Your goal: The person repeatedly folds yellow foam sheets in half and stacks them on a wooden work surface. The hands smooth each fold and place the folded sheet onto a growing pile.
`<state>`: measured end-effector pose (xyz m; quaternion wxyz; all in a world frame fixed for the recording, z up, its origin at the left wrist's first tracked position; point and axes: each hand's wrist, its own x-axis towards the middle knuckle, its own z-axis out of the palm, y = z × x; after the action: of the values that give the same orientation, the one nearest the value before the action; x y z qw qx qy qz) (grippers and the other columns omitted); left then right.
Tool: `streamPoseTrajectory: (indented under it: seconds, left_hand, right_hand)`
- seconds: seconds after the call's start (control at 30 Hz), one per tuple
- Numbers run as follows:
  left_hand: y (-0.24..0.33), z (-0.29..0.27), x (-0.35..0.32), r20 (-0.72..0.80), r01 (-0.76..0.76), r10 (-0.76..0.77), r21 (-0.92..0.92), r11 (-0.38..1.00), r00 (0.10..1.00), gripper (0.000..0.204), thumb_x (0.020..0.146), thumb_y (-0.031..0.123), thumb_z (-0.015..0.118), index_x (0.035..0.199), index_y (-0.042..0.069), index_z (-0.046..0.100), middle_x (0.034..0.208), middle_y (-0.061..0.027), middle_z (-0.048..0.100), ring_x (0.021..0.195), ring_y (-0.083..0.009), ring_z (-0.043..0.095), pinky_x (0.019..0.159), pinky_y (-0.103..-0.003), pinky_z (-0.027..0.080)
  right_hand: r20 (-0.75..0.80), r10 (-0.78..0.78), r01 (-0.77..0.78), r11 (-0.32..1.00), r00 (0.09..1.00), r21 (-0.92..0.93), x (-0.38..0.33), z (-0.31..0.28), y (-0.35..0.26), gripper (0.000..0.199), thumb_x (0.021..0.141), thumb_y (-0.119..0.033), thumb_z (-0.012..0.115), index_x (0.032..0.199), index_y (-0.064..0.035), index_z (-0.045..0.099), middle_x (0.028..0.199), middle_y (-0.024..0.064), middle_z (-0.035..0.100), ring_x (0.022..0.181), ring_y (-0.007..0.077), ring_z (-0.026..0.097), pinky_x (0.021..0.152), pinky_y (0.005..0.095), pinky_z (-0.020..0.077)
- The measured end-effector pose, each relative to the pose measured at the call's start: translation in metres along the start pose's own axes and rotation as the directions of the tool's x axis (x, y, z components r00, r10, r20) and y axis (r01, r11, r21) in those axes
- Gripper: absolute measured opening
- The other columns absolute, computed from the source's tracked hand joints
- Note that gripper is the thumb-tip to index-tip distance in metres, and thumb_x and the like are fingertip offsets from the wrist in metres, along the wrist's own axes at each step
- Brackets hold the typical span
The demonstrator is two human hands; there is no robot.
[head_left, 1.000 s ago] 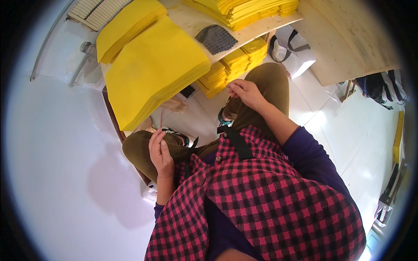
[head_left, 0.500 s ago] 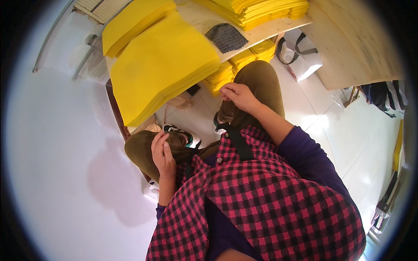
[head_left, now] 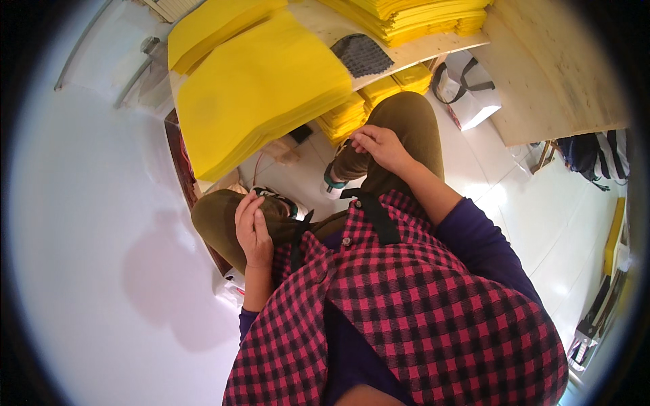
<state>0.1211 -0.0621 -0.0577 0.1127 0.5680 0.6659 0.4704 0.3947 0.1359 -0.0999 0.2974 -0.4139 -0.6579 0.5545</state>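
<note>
While both hands are held low near the knees, nothing is seen gripped by the left hand, its fingers loosely together and slightly bent; the right hand is carried half curled by the right knee, and whether anything small is pinched in it cannot be told. Up ahead, the big yellow stack is laid flat on the wooden table, beyond the left hand and touched by neither. Thin, matt, perhaps felt-like sheets are suggested: a single one would be expected to be light, floppy and hardly fragile, but the whole pile would probably be felt as heavy and apt to slide apart. One sheet would best be taken by the near edge, where the layers are exposed; the full pile, from beneath at both sides. And now the edges: the table's front rim is hidden by the stack, so any overhang cannot be judged. To the right, a strip of tabletop is left before the far yellow pile, partly taken up by a dark grey cloth. Below, legroom is crowded by yellow bundles.
</note>
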Motion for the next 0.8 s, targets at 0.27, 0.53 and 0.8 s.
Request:
streamPoseTrajectory:
  seconds: [0.27,0.53,0.8]
  left_hand:
    - [-0.004,-0.004,-0.005,-0.016,0.005,-0.004,0.005,1.0,1.0,0.023,0.096,0.01,0.049,0.108,-0.001,0.065,0.122,-0.0155,0.06,0.113,-0.0278,0.056,0.101,-0.036,0.041]
    - [-0.005,-0.004,-0.004,-0.016,0.0,0.0,-0.002,1.0,1.0,0.023,0.095,0.01,0.05,0.108,-0.001,0.065,0.121,-0.0162,0.06,0.114,-0.0284,0.056,0.101,-0.036,0.041]
    - [0.005,-0.013,0.005,-0.057,-0.013,0.012,-0.018,1.0,0.998,0.023,0.094,0.007,0.048,0.109,-0.001,0.064,0.121,-0.017,0.06,0.113,-0.0294,0.056,0.101,-0.036,0.04]
  right_hand:
    - [0.009,0.003,-0.003,1.0,1.0,0.01,-0.001,0.003,0.002,0.026,0.098,-0.018,0.053,0.106,0.0046,0.063,0.088,0.0072,0.067,0.078,0.0123,0.063,0.073,0.0254,0.0525]
    - [0.0,0.015,-0.015,1.0,1.0,-0.013,-0.002,0.003,0.003,0.025,0.098,-0.017,0.053,0.105,0.0048,0.063,0.087,0.0073,0.067,0.077,0.0121,0.063,0.073,0.0255,0.0523]
    - [-0.016,-0.018,0.018,1.0,1.0,-0.018,-0.005,-0.003,0.0,0.025,0.099,-0.018,0.051,0.101,0.0039,0.064,0.087,0.0069,0.067,0.077,0.0128,0.064,0.072,0.0259,0.0521]
